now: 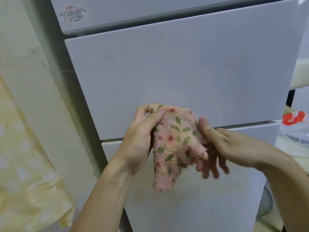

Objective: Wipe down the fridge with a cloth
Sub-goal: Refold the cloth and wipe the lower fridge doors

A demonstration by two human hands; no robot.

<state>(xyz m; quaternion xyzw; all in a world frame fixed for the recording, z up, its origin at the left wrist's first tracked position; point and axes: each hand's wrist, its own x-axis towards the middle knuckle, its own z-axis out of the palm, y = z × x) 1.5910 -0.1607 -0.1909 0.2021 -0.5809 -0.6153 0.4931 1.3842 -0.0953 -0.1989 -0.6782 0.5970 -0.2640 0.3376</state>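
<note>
Fridge (175,72) fills most of the view: white, glossy, w/ three stacked fronts, i.e. top door, wide mid drawer and lower door (200,198). The lower door has small dark specks (143,171) near the hands. Pale yellow fabric (25,164) w/ white dots hangs at left.

Cloth (173,141) is held up in front of the fridge, approx at the seam btwn mid drawer & lower door; can't tell if it touches the surface. It's fuzzy terry, pinkish-peach w/ green leaf & red flower print, bunched at top, bottom end hanging loose.

Left hand (142,138) clenches the cloth's upper left corner, thumb pressed over it. Right hand (215,144) pinches the right edge, thumb on top, fingers underneath & blurred.

Red-and-white plastic bag (294,118) sits at far right. Sticker (73,14) w/ red print is on the top door, text unreadable.
</note>
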